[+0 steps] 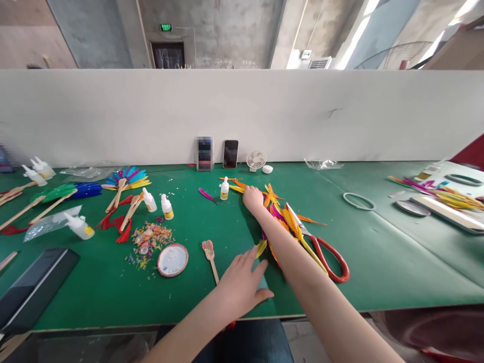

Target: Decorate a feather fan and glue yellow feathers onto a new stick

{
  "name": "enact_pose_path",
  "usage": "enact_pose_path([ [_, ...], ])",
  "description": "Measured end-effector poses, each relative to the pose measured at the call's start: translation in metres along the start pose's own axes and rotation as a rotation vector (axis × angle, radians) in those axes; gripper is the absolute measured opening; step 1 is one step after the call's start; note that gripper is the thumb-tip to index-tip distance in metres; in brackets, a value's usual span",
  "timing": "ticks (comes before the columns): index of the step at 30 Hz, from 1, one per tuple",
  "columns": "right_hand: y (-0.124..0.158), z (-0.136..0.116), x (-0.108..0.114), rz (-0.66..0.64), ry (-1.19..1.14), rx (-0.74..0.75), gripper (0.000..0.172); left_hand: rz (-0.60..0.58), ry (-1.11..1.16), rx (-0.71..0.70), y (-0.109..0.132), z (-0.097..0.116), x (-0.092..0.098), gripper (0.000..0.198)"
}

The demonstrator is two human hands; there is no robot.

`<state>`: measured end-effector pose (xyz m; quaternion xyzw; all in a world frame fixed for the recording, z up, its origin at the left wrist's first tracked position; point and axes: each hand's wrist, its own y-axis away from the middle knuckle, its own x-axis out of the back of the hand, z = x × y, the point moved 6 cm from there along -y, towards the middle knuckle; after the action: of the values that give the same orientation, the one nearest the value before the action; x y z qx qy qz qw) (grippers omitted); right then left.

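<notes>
My left hand point(242, 282) rests low over the table edge, fingers spread, its fingertips close to a yellow feather tip point(260, 248). Farther away, my right hand point(253, 199) is curled down at the far end of a loose pile of orange, yellow and magenta feathers point(291, 222). A yellow feather point(236, 188) sticks out to the left beside its fingers; the fingertips are hidden, so what they grip is unclear. Red-handled scissors point(333, 262) lie partly under the feathers. Left of my left hand is a wooden stick point(210, 257) with a pinkish, coated, scalloped end.
A small glue bottle point(224, 189) stands left of my right hand. Further left are a round lid point(173, 260), colourful scraps point(149, 242), more glue bottles point(167, 207) and a feather fan point(126, 180). Phones point(230, 154) and a small fan point(256, 160) line the white partition point(287, 116).
</notes>
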<state>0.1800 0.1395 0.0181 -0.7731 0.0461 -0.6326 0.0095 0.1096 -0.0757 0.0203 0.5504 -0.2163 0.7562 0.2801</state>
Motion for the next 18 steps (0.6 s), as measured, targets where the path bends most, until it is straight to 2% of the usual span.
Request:
enact_pose_path([
  [3,0.002,0.009,0.004,-0.022,-0.047,-0.015,0.027,0.042,0.033,0.005,0.006,-0.001,0.01,0.051],
  [6,0.008,0.017,0.011,-0.052,-0.118,0.004,0.023,0.133,0.065,0.034,0.008,-0.008,0.021,0.042],
  [14,0.047,0.037,0.046,-0.097,-0.354,0.128,0.023,0.408,0.354,0.198,0.008,-0.048,0.056,0.026],
  [18,0.068,0.035,0.058,-0.213,-0.597,0.227,0.025,0.534,0.356,0.216,0.006,-0.062,0.07,0.028],
])
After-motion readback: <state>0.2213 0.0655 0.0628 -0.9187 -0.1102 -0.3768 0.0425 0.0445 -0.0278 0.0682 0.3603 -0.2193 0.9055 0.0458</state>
